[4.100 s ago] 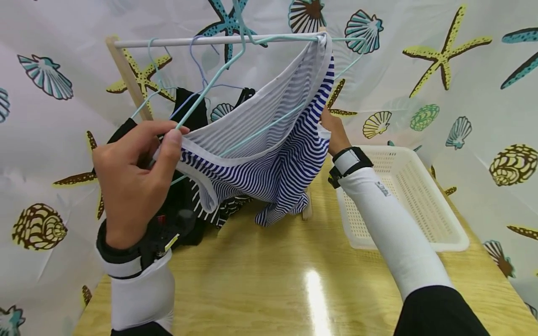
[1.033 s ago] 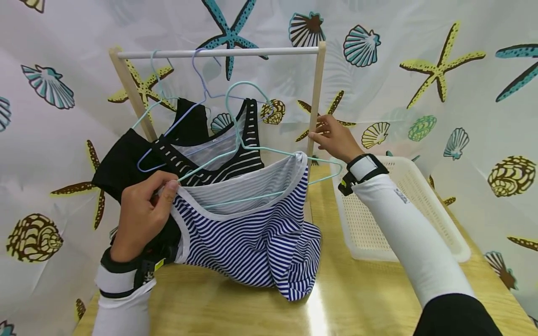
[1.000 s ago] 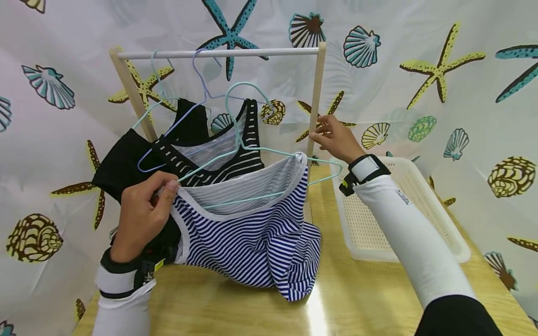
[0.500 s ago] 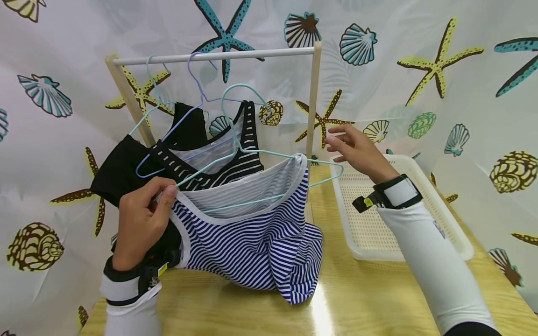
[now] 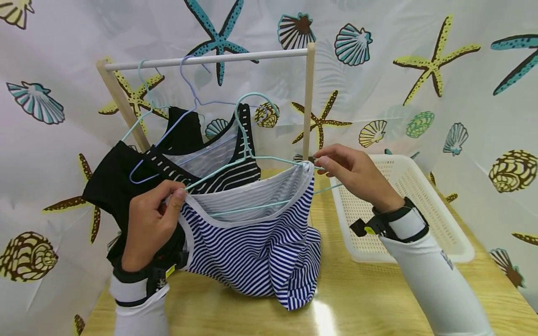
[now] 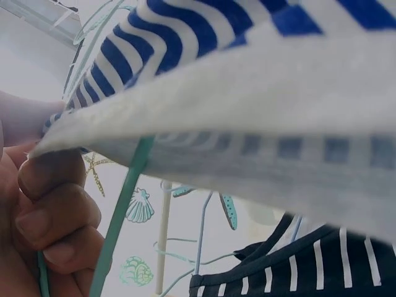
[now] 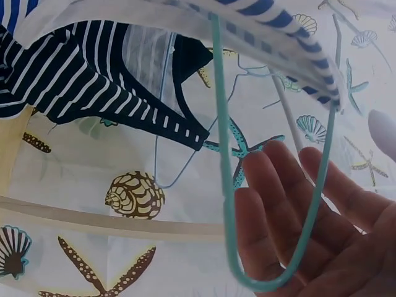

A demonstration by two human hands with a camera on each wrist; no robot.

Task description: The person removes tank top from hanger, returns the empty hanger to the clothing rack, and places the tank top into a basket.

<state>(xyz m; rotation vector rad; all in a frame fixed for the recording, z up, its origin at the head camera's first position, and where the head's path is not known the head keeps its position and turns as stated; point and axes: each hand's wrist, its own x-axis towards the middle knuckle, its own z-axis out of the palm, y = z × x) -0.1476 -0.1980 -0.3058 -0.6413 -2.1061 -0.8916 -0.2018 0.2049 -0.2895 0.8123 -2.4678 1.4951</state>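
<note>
A blue-and-white striped tank top (image 5: 252, 252) hangs on a mint-green hanger (image 5: 273, 158) in front of the rack, in the head view. My left hand (image 5: 151, 219) pinches the top's left strap together with that end of the hanger. In the left wrist view the hanger (image 6: 120, 216) passes under the white trim beside the curled fingers. My right hand (image 5: 357, 175) is at the hanger's other end, next to the bunched right strap. In the right wrist view its relaxed fingers (image 7: 278, 185) lie behind the bare hanger loop (image 7: 221, 111), thumb apart.
The rack has a white rail (image 5: 210, 59) and wooden posts (image 5: 308, 102). A black garment (image 5: 113, 170) and a black striped tank top (image 5: 227, 179) hang on it, the latter on a lavender hanger (image 5: 191, 86). A white plastic basket (image 5: 403, 182) stands on the wooden table (image 5: 357, 298) at right.
The hanger with the striped top has come down from rail height in my left hand. My right hand left the top, went to the right post, then moved down to the hanger's right end.
</note>
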